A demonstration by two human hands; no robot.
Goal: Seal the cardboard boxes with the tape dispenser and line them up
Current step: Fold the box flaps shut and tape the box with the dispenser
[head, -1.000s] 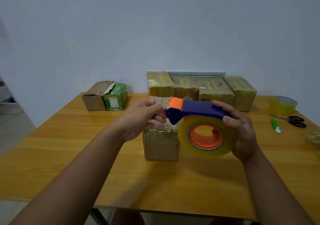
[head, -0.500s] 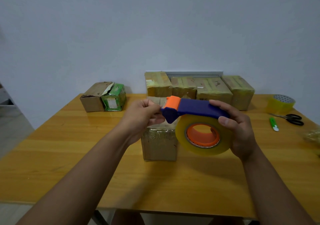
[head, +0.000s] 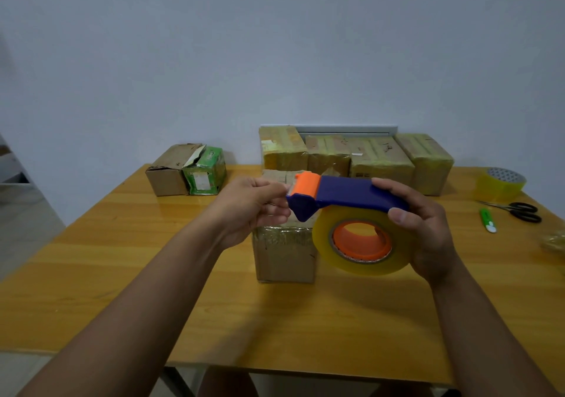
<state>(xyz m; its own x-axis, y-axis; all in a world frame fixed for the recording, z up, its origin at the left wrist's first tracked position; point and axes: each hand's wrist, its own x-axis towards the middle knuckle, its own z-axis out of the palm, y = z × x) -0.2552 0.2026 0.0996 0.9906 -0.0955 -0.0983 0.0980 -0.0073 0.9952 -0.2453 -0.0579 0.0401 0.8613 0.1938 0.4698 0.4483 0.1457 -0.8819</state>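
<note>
My right hand point(head: 428, 228) grips a blue tape dispenser point(head: 345, 196) with an orange cutter head and a big clear tape roll point(head: 360, 243), held in the air over the table. My left hand point(head: 250, 207) pinches at the orange head, where the tape end is. Right behind and below them stands a brown cardboard box point(head: 284, 252) in the middle of the table, its top partly hidden by both hands. A row of several taped boxes point(head: 379, 161) lines the back wall.
A plain brown box point(head: 168, 173) and a green box point(head: 206, 173) sit at the back left of the wooden table point(head: 122, 259). At the right lie a spare tape roll point(head: 500, 184), black scissors point(head: 519, 210) and a green utility knife point(head: 487, 219).
Both hands and the dispenser have risen slightly and the dispenser has tilted a little. My left fingers stay at the orange head.
</note>
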